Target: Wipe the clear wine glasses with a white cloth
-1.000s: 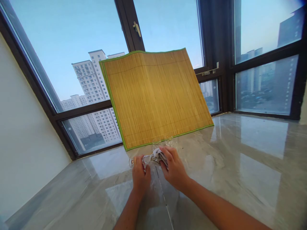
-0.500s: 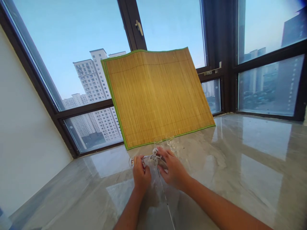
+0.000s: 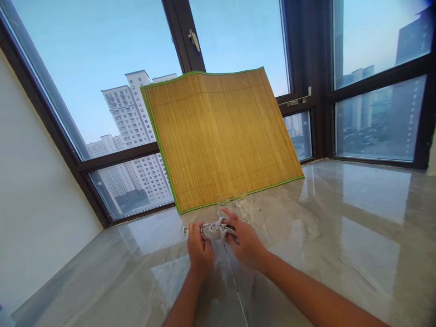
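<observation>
My left hand (image 3: 199,247) is closed around a clear drinking glass (image 3: 184,230), which lies sideways in the grip with one round end sticking out to the left. A crumpled whitish-grey cloth (image 3: 218,227) sits at the right end of that glass. The fingers of my right hand (image 3: 244,238) are bent onto this cloth and press it against the glass; the glass's right end is hidden by the cloth and fingers. Just beyond the hands, more clear glassware (image 3: 243,205) stands on the stone surface, its outlines hard to make out.
A folded bamboo mat (image 3: 221,141) with green edging leans against the dark window frame (image 3: 117,159) behind the glassware. The glossy marble-like surface (image 3: 306,263) carries a thin seam toward me. A white wall (image 3: 37,181) closes off the left side.
The cloth at the glass has shifted and now spreads wider between my hands, with my right fingers lying differently on it. My left hand keeps its hold. The view has tilted slightly.
</observation>
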A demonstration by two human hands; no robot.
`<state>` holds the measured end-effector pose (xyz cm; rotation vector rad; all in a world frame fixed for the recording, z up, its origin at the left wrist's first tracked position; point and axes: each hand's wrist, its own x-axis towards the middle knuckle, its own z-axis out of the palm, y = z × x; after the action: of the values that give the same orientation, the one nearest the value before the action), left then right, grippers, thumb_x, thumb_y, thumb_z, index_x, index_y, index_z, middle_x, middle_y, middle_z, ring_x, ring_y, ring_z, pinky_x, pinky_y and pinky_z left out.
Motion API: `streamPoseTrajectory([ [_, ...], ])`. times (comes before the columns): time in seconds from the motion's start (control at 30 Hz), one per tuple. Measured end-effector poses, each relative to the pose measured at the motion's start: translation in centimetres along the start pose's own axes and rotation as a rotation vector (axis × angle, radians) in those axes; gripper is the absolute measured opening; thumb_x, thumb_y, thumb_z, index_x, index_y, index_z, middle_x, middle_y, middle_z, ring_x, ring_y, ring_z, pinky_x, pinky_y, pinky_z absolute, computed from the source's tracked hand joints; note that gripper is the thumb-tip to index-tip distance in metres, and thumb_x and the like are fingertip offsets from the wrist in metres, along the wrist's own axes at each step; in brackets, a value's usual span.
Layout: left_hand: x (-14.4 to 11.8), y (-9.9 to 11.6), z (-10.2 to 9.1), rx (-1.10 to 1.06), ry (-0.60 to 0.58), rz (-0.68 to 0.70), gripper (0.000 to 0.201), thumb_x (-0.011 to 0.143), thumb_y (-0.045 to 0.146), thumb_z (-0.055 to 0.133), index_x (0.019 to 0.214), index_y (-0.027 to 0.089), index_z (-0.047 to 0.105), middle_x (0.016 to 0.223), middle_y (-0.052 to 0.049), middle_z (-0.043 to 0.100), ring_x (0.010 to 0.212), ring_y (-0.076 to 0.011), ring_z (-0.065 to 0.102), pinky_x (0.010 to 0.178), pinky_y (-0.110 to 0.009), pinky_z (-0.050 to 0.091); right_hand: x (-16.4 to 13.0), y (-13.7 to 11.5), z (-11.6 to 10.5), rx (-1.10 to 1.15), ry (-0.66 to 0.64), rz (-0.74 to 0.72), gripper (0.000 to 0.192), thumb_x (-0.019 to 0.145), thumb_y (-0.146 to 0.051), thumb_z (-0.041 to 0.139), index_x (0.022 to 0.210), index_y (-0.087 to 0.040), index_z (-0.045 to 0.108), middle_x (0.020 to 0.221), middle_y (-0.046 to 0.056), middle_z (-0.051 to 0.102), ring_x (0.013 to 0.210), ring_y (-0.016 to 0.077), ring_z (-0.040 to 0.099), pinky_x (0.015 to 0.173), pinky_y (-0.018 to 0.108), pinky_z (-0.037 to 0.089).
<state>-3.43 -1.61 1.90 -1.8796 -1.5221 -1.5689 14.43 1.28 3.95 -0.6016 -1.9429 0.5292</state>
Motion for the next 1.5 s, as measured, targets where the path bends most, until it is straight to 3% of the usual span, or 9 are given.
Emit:
streamPoseTrajectory([
  [0.17,0.0,0.5,0.1,-0.004,-0.029,0.025,0.031,0.073,0.007,0.045,0.100,0.021,0.051,0.089,-0.004,0.047,0.079,-0.0200,0.047,0.070,-0.031,0.038,0.0,0.1,0.0,-0.006,0.120,-0.062,0.078,0.083,-0.007,0.048,0.152,-0.026,0.018,0.122,0.011,0.060,0.102,0.0223,0.062,0.088,0.040,0.052],
  [0.27,0.0,0.6,0.1,0.004,-0.036,0.039,0.033,0.073,0.006,0.046,0.102,0.021,0.051,0.089,-0.004,0.048,0.079,-0.0200,0.048,0.071,-0.031,0.039,0.2,0.1,-0.3,-0.110,0.164,-0.160,0.077,0.082,-0.005,0.050,0.151,-0.026,0.023,0.136,0.014,0.048,0.118,0.0267,0.051,0.098,0.047,0.047],
  [0.37,0.0,0.6,0.0,0.026,-0.038,0.032,0.033,0.073,0.007,0.047,0.103,0.021,0.051,0.089,-0.004,0.048,0.078,-0.0199,0.048,0.070,-0.032,0.040,0.4,0.1,-0.6,-0.186,0.113,-0.192,0.068,0.082,-0.005,0.051,0.146,-0.024,0.032,0.127,0.012,0.055,0.120,0.0283,0.047,0.102,0.050,0.044],
  [0.6,0.0,0.4,0.0,0.041,-0.048,0.046,0.037,0.070,0.007,0.046,0.104,0.021,0.050,0.090,-0.005,0.050,0.082,-0.0214,0.050,0.072,-0.033,0.041,0.0,0.4,-0.2,-0.172,0.083,-0.064,0.049,0.081,-0.007,0.053,0.128,-0.019,0.048,0.103,0.008,0.063,0.096,0.0223,0.060,0.085,0.038,0.050],
  [0.8,-0.1,0.7,0.0,0.046,-0.034,0.049,0.037,0.069,0.007,0.045,0.103,0.021,0.050,0.091,-0.006,0.049,0.085,-0.0237,0.051,0.073,-0.035,0.041,-0.2,-0.7,0.0,-0.174,0.112,0.049,0.032,0.080,-0.009,0.053,0.108,-0.020,0.060,0.100,0.007,0.064,0.093,0.0220,0.061,0.084,0.037,0.050],
  [0.93,-0.1,0.8,-0.2,0.076,-0.039,0.057,0.039,0.067,0.007,0.046,0.104,0.021,0.049,0.093,-0.007,0.049,0.086,-0.0243,0.052,0.072,-0.036,0.041,-0.3,-1.2,0.2,-0.074,0.119,0.073,0.047,0.075,-0.006,0.052,0.119,-0.022,0.057,0.112,0.009,0.062,0.097,0.0208,0.061,0.089,0.037,0.050],
  [1.03,0.0,0.7,-0.3,0.128,-0.044,0.080,0.040,0.066,0.006,0.047,0.102,0.021,0.049,0.092,-0.006,0.049,0.085,-0.0244,0.052,0.069,-0.035,0.040,-0.5,-1.3,0.2,0.016,0.069,0.105,0.053,0.079,-0.010,0.051,0.131,-0.021,0.049,0.110,0.008,0.065,0.098,0.0216,0.062,0.091,0.039,0.049],
  [1.2,0.2,0.6,-0.6,0.183,-0.041,0.099,0.040,0.065,0.007,0.047,0.102,0.021,0.050,0.091,-0.007,0.050,0.082,-0.0241,0.053,0.067,-0.033,0.039,-0.5,-1.7,0.1,0.056,-0.027,0.190,0.049,0.091,-0.017,0.042,0.140,-0.020,0.038,0.106,0.007,0.067,0.095,0.0222,0.064,0.088,0.040,0.048],
  [1.5,0.2,1.0,-0.7,0.111,-0.023,0.124,0.039,0.068,0.008,0.046,0.105,0.020,0.050,0.092,-0.006,0.048,0.086,-0.0238,0.053,0.069,-0.034,0.041,-0.6,-1.9,0.0,0.053,-0.056,0.135,0.047,0.097,-0.024,0.040,0.143,-0.019,0.028,0.123,0.012,0.057,0.108,0.0220,0.059,0.096,0.041,0.046],
])
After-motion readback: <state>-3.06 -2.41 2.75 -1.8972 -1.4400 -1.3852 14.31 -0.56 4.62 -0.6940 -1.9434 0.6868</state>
